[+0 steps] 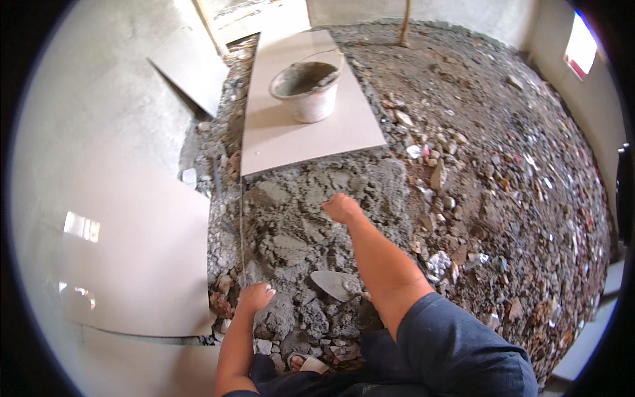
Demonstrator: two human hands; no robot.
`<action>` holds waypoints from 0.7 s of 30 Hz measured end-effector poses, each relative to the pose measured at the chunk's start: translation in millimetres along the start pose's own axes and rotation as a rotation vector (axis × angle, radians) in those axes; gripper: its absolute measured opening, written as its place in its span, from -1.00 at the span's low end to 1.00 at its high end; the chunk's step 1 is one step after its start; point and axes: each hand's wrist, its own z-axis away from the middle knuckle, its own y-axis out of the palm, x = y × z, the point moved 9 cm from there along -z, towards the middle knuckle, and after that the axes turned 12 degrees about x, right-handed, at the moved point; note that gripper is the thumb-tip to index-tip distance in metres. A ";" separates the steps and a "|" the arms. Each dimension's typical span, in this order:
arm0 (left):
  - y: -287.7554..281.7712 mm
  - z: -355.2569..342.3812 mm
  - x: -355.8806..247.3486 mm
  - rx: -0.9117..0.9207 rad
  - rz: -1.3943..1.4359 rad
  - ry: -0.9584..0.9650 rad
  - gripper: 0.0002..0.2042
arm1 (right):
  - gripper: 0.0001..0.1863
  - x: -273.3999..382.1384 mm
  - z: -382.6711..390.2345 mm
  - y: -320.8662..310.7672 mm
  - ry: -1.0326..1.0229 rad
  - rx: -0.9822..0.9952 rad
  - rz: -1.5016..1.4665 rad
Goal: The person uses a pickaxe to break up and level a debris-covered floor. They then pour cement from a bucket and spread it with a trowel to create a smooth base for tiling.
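Wet grey mortar (288,245) lies in a rough, lumpy bed in front of me. Over its far right part my right hand (342,208) is held with the fingers curled closed; what it holds, if anything, is hidden. My left hand (256,298) is at the near left edge of the mortar, fingers closed, with a small whitish spot at the fingertips that I cannot make out. Just beside that hand runs a thin taut string (241,231). Between my forearms a trowel (336,284) rests on the mortar, its blade pointing left.
Beyond the mortar lies a large beige tile (317,142) with a white bucket (314,106) of grey mix on it. More large tiles (145,264) lean at the left wall. Rubble and soil (503,192) cover the right side. A wooden pole (405,26) stands far back.
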 end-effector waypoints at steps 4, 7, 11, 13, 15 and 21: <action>-1.2 -0.8 -1.8 0.018 -0.012 0.000 -0.63 | -0.50 -11.2 6.3 -5.5 0.090 -0.055 -0.186; -1.2 -1.2 -1.4 0.013 0.015 0.004 -0.60 | -0.49 -13.2 10.4 -2.6 0.156 0.005 -0.219; -2.0 -1.4 -1.5 -0.014 0.021 0.026 -0.59 | -0.48 -7.2 14.7 -7.7 0.135 -0.037 -0.214; -1.8 -2.1 -1.2 -0.015 0.026 0.027 -0.60 | -0.49 -5.2 16.6 -9.7 0.122 -0.066 -0.213; -1.5 -2.7 -0.9 -0.011 0.028 0.022 -0.60 | -0.49 -2.1 18.2 -10.6 0.102 -0.080 -0.175; 0.6 -2.3 4.4 0.003 0.051 -0.011 -0.59 | -0.49 -2.0 21.7 -14.7 0.103 -0.121 -0.181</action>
